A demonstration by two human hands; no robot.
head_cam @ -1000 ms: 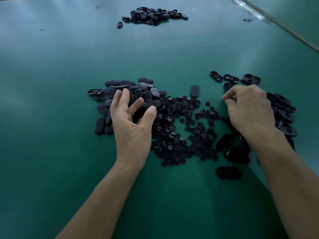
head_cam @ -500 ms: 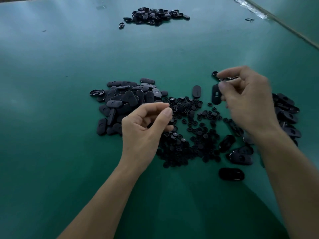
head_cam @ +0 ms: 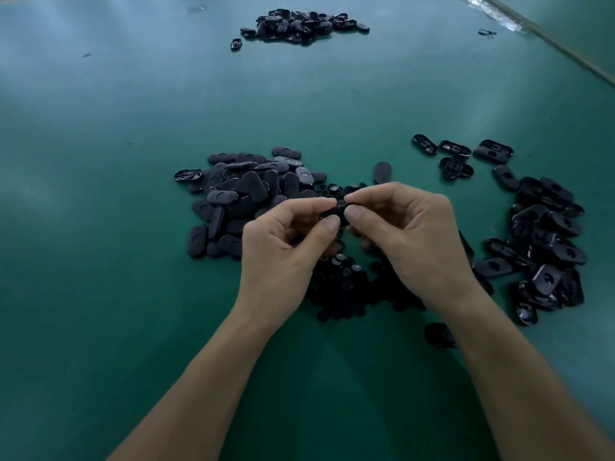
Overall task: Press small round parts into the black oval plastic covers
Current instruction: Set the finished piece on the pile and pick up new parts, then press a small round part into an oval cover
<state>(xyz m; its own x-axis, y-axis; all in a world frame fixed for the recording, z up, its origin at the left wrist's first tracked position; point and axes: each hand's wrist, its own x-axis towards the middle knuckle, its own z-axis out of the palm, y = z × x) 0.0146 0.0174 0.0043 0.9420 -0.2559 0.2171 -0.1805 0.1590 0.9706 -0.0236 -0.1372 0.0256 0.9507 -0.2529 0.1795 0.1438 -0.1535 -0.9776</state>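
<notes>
Head view. At the centre of the frame, the left hand (head_cam: 283, 247) and the right hand (head_cam: 416, 241) met fingertip to fingertip, raised over the green surface (head_cam: 100, 227). Together they pinched one black oval cover (head_cam: 334, 212): each hand clamped an end between thumb and forefinger, with the other fingers curled under. Whether a round part sat in this cover could not be told.

Directly below the hands lay the heap of small round parts (head_cam: 346, 284), partly hidden by them. Left of centre, touching that heap, was a pile of matte oval covers (head_cam: 243, 191). A pile of glossy covers (head_cam: 545, 247) occupied the right side of the frame, with a few loose covers (head_cam: 456, 154) above it. A single cover (head_cam: 382, 171) lay just above the hands. Another pile (head_cam: 299, 24) lay at the top of the frame, well apart.
</notes>
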